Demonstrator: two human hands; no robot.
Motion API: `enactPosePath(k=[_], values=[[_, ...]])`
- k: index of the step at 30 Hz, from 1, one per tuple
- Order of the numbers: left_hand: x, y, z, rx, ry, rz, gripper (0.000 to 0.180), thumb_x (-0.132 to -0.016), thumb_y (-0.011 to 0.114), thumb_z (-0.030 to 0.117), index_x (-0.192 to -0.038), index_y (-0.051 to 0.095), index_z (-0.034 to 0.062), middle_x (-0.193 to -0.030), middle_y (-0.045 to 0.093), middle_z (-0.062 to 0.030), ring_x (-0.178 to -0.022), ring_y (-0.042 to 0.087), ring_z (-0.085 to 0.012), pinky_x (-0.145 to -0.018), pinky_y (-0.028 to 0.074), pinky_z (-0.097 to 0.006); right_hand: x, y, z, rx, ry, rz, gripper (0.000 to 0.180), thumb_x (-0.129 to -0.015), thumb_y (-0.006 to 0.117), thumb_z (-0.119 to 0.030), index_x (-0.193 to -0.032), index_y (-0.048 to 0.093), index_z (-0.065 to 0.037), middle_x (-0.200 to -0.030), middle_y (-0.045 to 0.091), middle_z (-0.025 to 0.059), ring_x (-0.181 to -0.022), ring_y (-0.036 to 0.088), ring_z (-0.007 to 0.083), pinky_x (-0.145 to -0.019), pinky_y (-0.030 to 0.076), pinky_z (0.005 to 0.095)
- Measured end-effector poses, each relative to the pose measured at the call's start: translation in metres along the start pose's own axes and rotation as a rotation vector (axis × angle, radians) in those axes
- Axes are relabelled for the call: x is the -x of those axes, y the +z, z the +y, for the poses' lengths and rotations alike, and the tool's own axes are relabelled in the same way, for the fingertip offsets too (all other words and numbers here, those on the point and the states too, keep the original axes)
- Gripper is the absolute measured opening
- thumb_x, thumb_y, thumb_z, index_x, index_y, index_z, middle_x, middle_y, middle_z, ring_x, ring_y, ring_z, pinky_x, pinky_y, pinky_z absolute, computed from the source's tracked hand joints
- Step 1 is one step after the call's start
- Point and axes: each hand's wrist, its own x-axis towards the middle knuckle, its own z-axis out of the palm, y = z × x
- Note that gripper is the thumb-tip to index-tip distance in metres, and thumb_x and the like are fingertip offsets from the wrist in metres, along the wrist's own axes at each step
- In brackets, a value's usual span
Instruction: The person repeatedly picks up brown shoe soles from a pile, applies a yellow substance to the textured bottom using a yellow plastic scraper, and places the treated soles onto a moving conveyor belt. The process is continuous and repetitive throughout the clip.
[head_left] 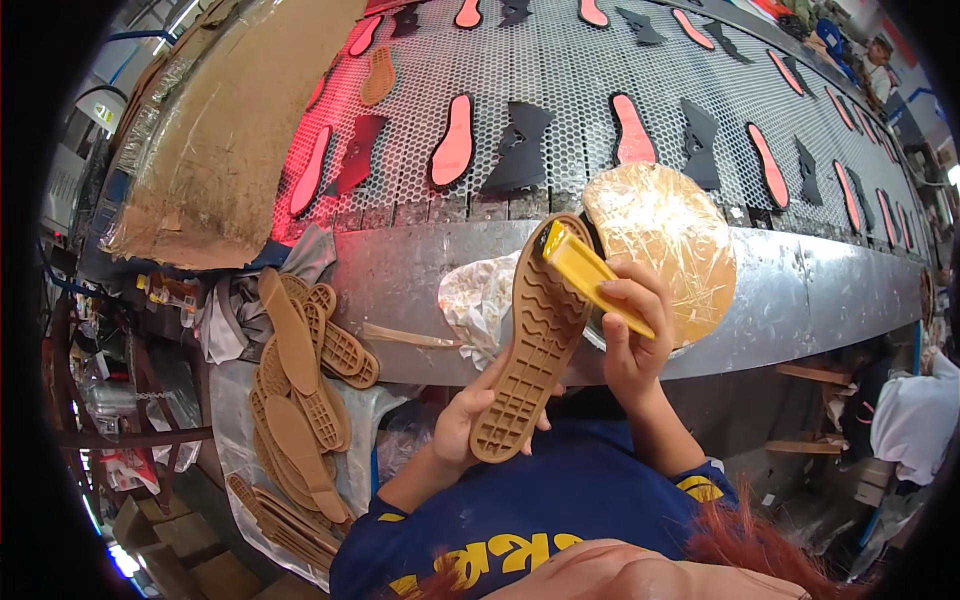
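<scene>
Left hand (462, 420) cupped under the heel end of a tan rubber shoe sole (530, 340), fingers wrapped behind it, thumb side hidden. Sole held up tread-side toward the camera, tilted, toe end pointing up toward the conveyor. Right hand (632, 345) closed in a pinch around a yellow brush handle (590, 275), dark head of the brush meeting the toe end of the sole. Both hands raised in front of the chest, above the blue shirt (520, 530) with yellow print.

Handling, judged from the look: sole light, flexible rather than stiff, ridged tread giving good grip; best taken across the heel or along the side edges, away from the brushed end. Likely to flop at the toe if held only at one end.

Just behind the hands, a round tub covered in crinkled clear film (662, 245), amber-coloured inside, sitting on the metal front edge of the bench (420, 280). Beside it to the left, a crumpled clear plastic bag (478, 300) and a thin wooden stick (405, 337).

Further left, a stack of more tan soles (300, 400) piled on plastic sheeting, some tread up, some smooth side up. Beyond, a perforated conveyor belt (570, 80) carrying rows of pink insoles (455, 140) and black cut pieces (520, 150). Large cardboard sheet (230, 120) leaning at far left. Another person's sleeve in white at the right edge (915, 420).
</scene>
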Motion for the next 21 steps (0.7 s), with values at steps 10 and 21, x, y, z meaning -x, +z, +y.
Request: enactPosePath(k=[10, 21], values=[[0.003, -0.007, 0.002, 0.097, 0.005, -0.007, 0.072, -0.088, 0.046, 0.035, -0.146, 0.016, 0.0045, -0.125, 0.046, -0.0306, -0.090, 0.063, -0.0322, -0.056, 0.059, -0.034, 0.004, -0.006, -0.003, -0.181, 0.055, -0.234, 0.020, -0.087, 0.061, -0.010, -0.104, 0.060, 0.000, -0.113, 0.057, 0.0194, -0.102, 0.057, 0.0298, -0.089, 0.044, 0.0349], [-0.005, -0.012, 0.004, 0.081, 0.135, 0.058, 0.062, -0.092, 0.038, 0.041, -0.141, 0.027, 0.0049, -0.121, 0.051, -0.0254, -0.088, 0.063, -0.0287, -0.054, 0.057, -0.032, 0.016, -0.004, -0.013, -0.235, 0.053, -0.381, 0.024, -0.086, 0.063, -0.011, -0.105, 0.058, 0.001, -0.111, 0.056, 0.0183, -0.098, 0.059, 0.0295, -0.083, 0.049, 0.0345]])
